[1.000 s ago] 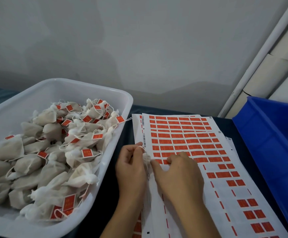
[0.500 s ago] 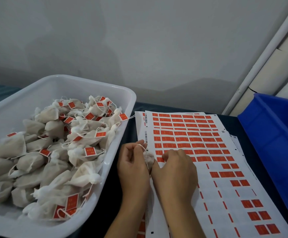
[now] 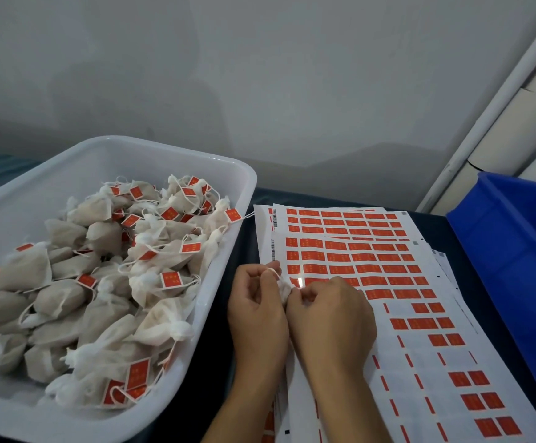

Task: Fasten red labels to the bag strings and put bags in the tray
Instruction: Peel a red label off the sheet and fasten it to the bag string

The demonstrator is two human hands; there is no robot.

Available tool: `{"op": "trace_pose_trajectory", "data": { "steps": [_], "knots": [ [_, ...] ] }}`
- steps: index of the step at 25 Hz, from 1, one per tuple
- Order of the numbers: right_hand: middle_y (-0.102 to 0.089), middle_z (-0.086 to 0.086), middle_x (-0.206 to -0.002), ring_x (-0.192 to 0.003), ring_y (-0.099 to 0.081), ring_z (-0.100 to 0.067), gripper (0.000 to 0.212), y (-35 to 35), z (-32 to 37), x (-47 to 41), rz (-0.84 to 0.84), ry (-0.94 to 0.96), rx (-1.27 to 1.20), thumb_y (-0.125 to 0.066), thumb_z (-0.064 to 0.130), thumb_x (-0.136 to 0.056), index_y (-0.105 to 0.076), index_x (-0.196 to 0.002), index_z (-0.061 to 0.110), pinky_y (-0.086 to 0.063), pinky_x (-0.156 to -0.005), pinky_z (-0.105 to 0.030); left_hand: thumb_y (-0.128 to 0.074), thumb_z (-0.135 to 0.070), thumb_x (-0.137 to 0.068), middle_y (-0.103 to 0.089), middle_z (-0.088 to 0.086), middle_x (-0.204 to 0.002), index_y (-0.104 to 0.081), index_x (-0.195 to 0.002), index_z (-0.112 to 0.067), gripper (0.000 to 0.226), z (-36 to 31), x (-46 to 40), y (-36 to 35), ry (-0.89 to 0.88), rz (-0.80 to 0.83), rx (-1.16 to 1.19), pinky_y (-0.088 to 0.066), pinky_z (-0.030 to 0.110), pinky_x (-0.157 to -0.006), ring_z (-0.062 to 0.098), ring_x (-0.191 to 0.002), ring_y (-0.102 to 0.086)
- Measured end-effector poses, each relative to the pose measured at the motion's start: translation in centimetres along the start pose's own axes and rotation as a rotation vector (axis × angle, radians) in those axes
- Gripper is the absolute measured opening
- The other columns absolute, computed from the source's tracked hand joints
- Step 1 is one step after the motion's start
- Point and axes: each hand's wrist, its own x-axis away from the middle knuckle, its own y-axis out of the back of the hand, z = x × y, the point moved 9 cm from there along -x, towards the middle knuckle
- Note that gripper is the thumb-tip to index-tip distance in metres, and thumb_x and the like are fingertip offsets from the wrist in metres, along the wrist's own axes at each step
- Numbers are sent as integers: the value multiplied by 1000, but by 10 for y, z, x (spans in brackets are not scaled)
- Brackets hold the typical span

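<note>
White mesh bag sits at frame centre, pinched between left hand and right hand, fingers of both curled onto it, its string looped over the left fingertips. Both hands rest over the red label sheets. White tray, left of frame, holds labelled bags. Blue bin stands at right.

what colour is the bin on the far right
Blue bin, plain, no pattern; the head view shows it.
</note>
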Motion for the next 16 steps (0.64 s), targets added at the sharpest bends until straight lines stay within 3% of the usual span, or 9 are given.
{"op": "trace_pose_trajectory", "data": {
  "steps": [6, 11, 16],
  "knots": [
    [-71, 11, -105, -85, -62, -12, 33, 3, 3, -8, 26, 25, -23, -59, 59, -92, -74, -106, 33, -58, -89, -31, -56, -21, -107, -76, -19, -105, -63, -98, -21, 12, -1, 1, -1, 8, -2, 19, -58, 13, -69, -2, -100, -72],
    [-71, 9, -94, -83, -64, -14, 23, 0, -16, -18, 38, -67, -120, -61, 47, -96, -72, -90, 28, -58, -89, -38, -57, -23, -106, -76, -14, -103, -65, -97, -24, 12, -2, 1, 0, 4, 1, -7, -64, 23, -75, 6, -98, -74],
    [-70, 12, -98, -76, -61, -8, 15, 9, -26, -23, 22, -31, -218, -62, 48, -97, -60, -93, 34, -59, -79, -29, -58, -23, -105, -76, -16, -96, -66, -97, -25, 12, -4, 1, -2, -17, 20, -32, -62, 19, -71, 4, -92, -75]
  ]
}}
